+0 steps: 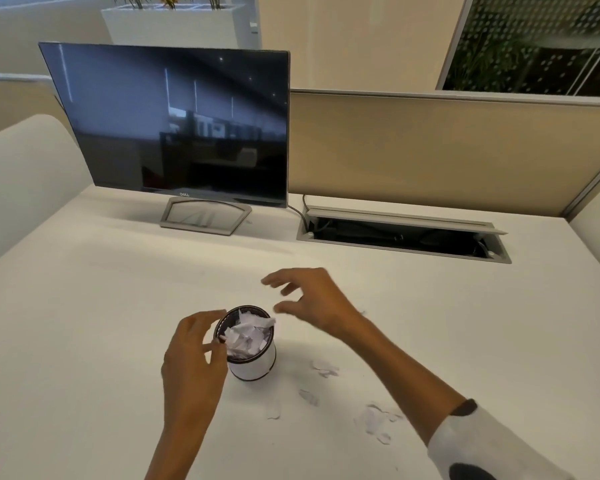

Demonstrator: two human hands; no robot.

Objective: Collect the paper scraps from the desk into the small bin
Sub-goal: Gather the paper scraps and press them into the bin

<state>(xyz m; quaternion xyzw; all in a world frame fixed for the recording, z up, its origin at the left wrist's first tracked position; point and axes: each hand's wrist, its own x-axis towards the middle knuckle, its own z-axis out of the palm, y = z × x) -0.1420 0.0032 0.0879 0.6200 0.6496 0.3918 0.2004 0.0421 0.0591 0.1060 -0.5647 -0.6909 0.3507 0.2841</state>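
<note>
A small white bin (255, 365) with a dark rim stands on the white desk (84, 323), filled with torn white paper scraps (246, 336). My left hand (193, 358) is at the bin's left rim, fingertips pinched together at the edge; whether a scrap is between them is unclear. My right hand (312, 299) hovers just beyond and to the right of the bin, fingers spread and empty. Loose scraps lie on the desk to the bin's right and front: one piece (324, 368), another (309, 396), one (274, 410) and a cluster (376, 422).
A dark monitor (174, 123) on a silver stand sits at the back left. An open cable tray (402, 235) is recessed at the back right, below a beige partition (430, 150). A cream chair back (25, 174) rises at the left.
</note>
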